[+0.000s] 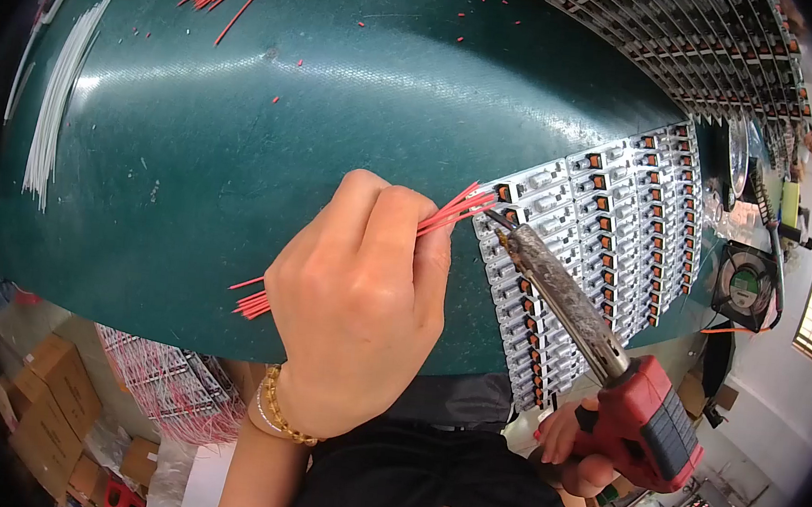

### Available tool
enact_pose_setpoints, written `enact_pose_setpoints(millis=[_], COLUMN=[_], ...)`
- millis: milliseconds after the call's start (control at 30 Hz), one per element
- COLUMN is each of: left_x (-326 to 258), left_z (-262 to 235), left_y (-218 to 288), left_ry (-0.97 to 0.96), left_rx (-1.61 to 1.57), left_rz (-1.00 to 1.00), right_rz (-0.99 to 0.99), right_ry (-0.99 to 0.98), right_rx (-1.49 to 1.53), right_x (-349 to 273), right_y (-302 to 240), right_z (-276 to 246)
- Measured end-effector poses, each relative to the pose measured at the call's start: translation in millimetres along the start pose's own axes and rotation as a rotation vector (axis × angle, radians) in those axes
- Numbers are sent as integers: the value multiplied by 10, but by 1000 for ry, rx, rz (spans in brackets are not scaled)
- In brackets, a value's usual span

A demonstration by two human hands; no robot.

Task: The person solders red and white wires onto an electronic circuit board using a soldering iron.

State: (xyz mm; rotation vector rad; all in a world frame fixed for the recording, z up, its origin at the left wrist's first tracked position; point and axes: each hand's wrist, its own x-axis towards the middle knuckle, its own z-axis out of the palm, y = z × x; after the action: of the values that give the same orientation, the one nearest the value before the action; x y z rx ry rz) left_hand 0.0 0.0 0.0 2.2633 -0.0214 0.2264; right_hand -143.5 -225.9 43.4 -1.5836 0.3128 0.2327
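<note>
Head: left hand is clamped on red wires mid-length, so their ends poke out over the boards' upper-left corner. Right hand is wrapped round the iron's handle, angled so its tip sits by those ends; contact unclear. Boards sit in rows on the bench, probably for reach; white wires lie well apart, presumably out of the way.
</note>
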Motion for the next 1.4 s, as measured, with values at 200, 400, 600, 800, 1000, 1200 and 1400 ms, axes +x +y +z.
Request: enact_pose_setpoints(millis=[200, 400, 600, 800, 1000, 1200, 1400], left_x=[24, 28, 24, 29, 3, 24, 22], left_z=[37, 35, 42, 61, 9, 33, 15], left_y=[20, 12, 11, 12, 14, 41, 53], left_ry=[-5, 0, 6, 21, 24, 15, 3], left_rx=[12, 11, 37, 37, 57, 53, 34], left_rz=[33, 37, 53, 55, 48, 21, 31], right_rz=[-41, -71, -103, 113, 208, 250, -455], right_ry=[73, 91, 142, -21, 8, 211, 326], right_rx=[-2, -19, 8, -165, -67, -377, -853], right_x=[-41, -106, -144, -125, 29, 32, -70], right_y=[69, 83, 152, 129, -150, -262, 521], right_z=[-63, -24, -76, -186, -82, 90, 19])
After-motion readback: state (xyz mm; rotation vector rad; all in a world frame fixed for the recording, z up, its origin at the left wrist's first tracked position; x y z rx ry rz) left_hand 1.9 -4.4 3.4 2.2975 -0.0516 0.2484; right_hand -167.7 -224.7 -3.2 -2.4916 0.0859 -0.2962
